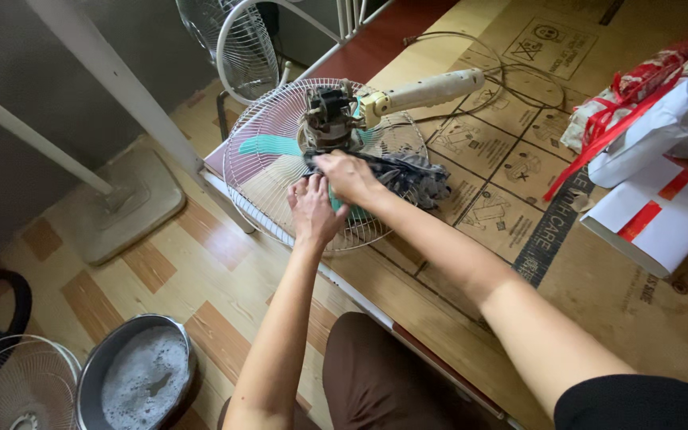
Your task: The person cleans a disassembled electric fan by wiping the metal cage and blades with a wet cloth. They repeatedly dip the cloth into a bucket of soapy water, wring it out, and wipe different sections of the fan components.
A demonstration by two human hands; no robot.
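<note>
Head view: my right hand (349, 175) is clamped on a dark grey rag (408, 173), pressing it against the fan motor (330, 115) at the centre of the wire fan guard (256, 171), which lies on the cardboard-covered counter (599, 302) at its edge. My left hand (312, 209) rests just beside it on the guard, fingers curled against the wires. The cream fan neck (428, 90) points away from me. A metal basin (141, 374) of soapy water stands on the floor (201, 263).
</note>
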